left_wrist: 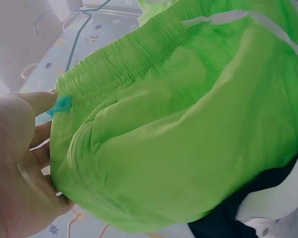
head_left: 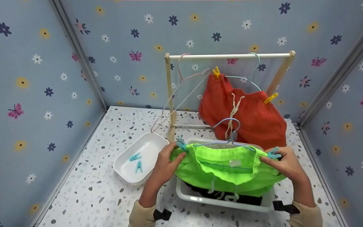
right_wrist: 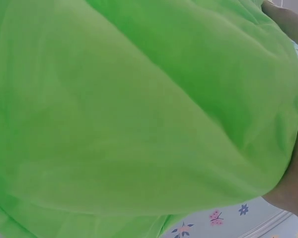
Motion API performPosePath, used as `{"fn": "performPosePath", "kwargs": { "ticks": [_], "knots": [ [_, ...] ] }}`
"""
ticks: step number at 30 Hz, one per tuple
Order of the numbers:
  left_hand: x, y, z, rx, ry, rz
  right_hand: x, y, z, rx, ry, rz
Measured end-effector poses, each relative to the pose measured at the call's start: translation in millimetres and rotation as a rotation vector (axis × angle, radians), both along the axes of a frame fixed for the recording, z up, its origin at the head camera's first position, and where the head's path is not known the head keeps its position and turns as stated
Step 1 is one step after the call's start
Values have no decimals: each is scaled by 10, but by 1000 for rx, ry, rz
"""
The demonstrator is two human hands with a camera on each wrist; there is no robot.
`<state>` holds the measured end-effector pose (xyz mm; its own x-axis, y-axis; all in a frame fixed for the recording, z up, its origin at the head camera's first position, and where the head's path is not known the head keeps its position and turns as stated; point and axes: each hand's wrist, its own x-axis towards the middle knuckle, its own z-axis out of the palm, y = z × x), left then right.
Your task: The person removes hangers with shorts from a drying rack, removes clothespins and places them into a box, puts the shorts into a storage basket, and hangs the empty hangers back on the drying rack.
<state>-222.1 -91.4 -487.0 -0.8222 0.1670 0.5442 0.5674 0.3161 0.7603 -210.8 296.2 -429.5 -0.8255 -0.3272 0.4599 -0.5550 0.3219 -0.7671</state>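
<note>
Bright green shorts [head_left: 219, 179] with a gathered waistband hang from a blue hanger [head_left: 233, 138], held up between both hands over a white basket [head_left: 225, 205]. My left hand [head_left: 165, 164] pinches the waistband's left corner beside a teal clothespin [head_left: 181, 144]. At the opposite corner my right hand [head_left: 287, 162] grips the fabric by another teal clothespin [head_left: 274, 153]. In the left wrist view the thumb of the left hand [left_wrist: 20, 158] lies near the clothespin [left_wrist: 62, 104]. Green cloth [right_wrist: 139, 124] fills most of the right wrist view, with part of the right hand [right_wrist: 290, 183] at its edge.
Behind the basket stands a rack with a white rod [head_left: 232, 56]. Red shorts [head_left: 247, 116] hang there from yellow clothespins [head_left: 271, 98]; a pink hanger [head_left: 181, 78] hangs at its left. A white tray [head_left: 121, 171] holds two teal clothespins. Dark clothing [head_left: 247, 199] lies in the basket.
</note>
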Motion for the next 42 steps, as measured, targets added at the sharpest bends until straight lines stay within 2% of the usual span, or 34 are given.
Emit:
{"fn": "performPosePath", "kwargs": {
  "ticks": [6, 13, 20, 25, 31, 33, 36, 40, 42],
  "knots": [
    [86, 72, 69, 105, -36, -36, -14, 22, -38, 21, -18, -25],
    [157, 121, 75, 121, -131, -6, -35, 19, -60, 77, -14, -22],
    [125, 168, 17, 175, -133, -27, 15, 60, -82, 118, 5, -19],
    [81, 180, -39, 215, -168, -74, 64, 116, -74, 191, -9, -41],
    [34, 188, -142, 265, -268, -163, 155, 144, -54, 299, -17, -161],
    [30, 179, -187, 273, -293, -184, 157, 150, -89, 303, -34, -191],
    [22, 170, -241, 282, -320, -202, 106, 197, -198, 307, -13, -202],
    [23, 168, -271, 253, -337, -192, 43, 281, -347, 324, 41, -217],
    [27, 173, -274, 228, -340, -177, 48, 299, -382, 316, 40, -228]
  ]
}}
